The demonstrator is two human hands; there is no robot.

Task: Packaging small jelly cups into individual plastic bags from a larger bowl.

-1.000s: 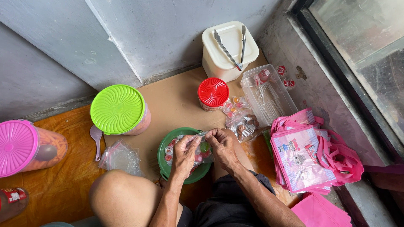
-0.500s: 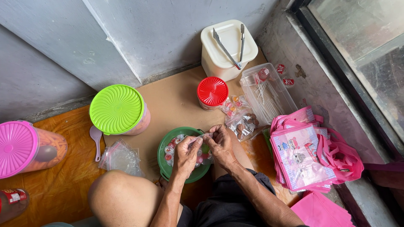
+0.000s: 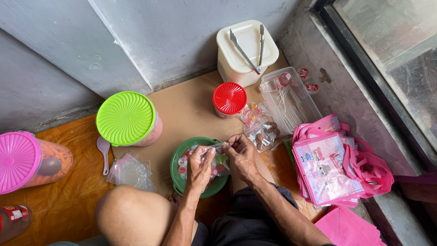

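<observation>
A stack of pink printed tote bags [image 3: 339, 168] lies at the right, near the window. A white lidded bin [image 3: 246, 52] with metal tongs [image 3: 248, 48] on top stands against the wall; beside it sit a clear plastic tray [image 3: 291, 98] and a red-lidded jar [image 3: 229, 99]. A green-lidded tub [image 3: 127, 119] and a pink-lidded tub [image 3: 20, 159] stand to the left. Over a green bowl [image 3: 178, 161] of small sweets, the left hand [image 3: 199, 167] and right hand [image 3: 241, 154] hold a small clear plastic bag [image 3: 213, 148], each hand's fingers pinching its top edge.
</observation>
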